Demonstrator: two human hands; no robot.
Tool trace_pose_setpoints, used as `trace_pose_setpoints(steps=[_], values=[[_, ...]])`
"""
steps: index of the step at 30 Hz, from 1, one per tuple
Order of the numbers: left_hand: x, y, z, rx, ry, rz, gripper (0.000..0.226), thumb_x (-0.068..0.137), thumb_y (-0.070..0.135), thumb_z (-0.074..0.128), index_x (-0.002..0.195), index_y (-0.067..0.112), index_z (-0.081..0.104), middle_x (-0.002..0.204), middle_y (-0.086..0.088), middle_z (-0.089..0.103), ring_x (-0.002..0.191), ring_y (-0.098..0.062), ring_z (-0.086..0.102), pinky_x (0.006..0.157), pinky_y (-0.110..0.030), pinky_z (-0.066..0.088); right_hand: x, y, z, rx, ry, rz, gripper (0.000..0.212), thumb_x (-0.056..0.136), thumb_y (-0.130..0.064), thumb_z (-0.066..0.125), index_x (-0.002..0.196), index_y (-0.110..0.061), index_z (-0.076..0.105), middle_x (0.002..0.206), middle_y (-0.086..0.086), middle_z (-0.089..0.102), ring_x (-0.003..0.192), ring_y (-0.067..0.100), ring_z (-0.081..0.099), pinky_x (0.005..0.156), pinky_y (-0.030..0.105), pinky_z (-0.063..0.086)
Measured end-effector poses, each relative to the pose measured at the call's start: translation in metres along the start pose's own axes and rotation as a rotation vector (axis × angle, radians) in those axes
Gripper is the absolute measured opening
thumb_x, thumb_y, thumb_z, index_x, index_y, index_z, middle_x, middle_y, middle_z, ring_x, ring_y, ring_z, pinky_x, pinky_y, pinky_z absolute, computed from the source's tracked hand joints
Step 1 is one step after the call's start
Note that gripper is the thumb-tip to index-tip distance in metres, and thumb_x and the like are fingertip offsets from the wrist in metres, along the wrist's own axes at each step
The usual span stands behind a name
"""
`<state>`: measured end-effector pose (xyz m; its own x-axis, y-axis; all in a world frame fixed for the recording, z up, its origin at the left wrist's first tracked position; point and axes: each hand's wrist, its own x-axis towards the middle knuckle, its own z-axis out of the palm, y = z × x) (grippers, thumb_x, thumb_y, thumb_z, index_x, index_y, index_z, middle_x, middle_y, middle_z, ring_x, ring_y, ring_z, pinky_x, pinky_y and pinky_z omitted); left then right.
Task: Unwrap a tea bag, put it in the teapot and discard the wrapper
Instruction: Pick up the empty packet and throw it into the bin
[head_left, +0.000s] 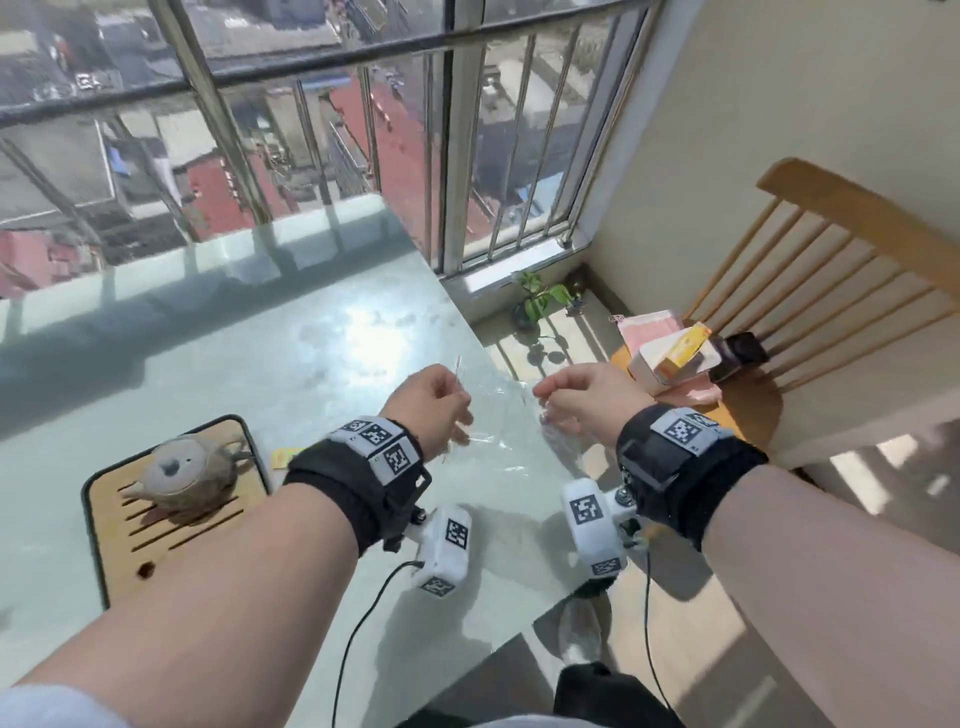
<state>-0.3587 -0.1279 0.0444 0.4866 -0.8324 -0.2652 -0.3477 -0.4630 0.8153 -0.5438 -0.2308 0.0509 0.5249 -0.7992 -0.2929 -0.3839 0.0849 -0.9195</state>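
Observation:
Both hands hover over the right part of the glass table (311, 332). My left hand (428, 402) and my right hand (584, 395) pinch opposite sides of a clear plastic wrapper (501, 410), which is stretched between them. What lies inside the wrapper is too faint to tell. A small brown clay teapot (182, 470) with its lid on stands on a bamboo tea tray (171, 525) at the left, well apart from both hands. A yellow tea bag packet (285, 457) peeks out beside the tray, partly hidden by my left wrist band.
A wooden chair (810, 270) stands to the right, its seat holding a white box (670, 364), a yellow carton (683, 351) and a dark device (740, 356). A small potted plant (537, 301) sits on the floor by the railing. The table's right edge runs just under my right hand.

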Motion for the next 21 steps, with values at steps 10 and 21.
trace_pose_setpoints(steps=[10, 21], values=[[-0.02, 0.118, -0.123, -0.003, 0.436, 0.275, 0.007, 0.092, 0.023, 0.058, 0.099, 0.022, 0.06, 0.077, -0.004, 0.07, 0.06, -0.023, 0.068, 0.054, -0.026, 0.045, -0.01, -0.166, -0.048, -0.153, 0.176, -0.272, 0.019, 0.088, -0.021, 0.063, 0.1, -0.017, 0.077, 0.096, 0.006, 0.076, 0.078, 0.021, 0.073, 0.076, 0.035, 0.063], [-0.067, 0.199, -0.211, 0.086, 0.741, 0.511, 0.021, 0.086, 0.038, 0.066, 0.1, 0.023, 0.064, 0.091, 0.006, 0.064, 0.084, -0.018, 0.063, 0.072, -0.031, 0.05, 0.024, -0.244, -0.036, -0.24, 0.202, -0.312, 0.004, 0.091, -0.023, 0.063, 0.089, -0.02, 0.06, 0.096, 0.009, 0.066, 0.077, 0.023, 0.064, 0.074, 0.036, 0.059]])
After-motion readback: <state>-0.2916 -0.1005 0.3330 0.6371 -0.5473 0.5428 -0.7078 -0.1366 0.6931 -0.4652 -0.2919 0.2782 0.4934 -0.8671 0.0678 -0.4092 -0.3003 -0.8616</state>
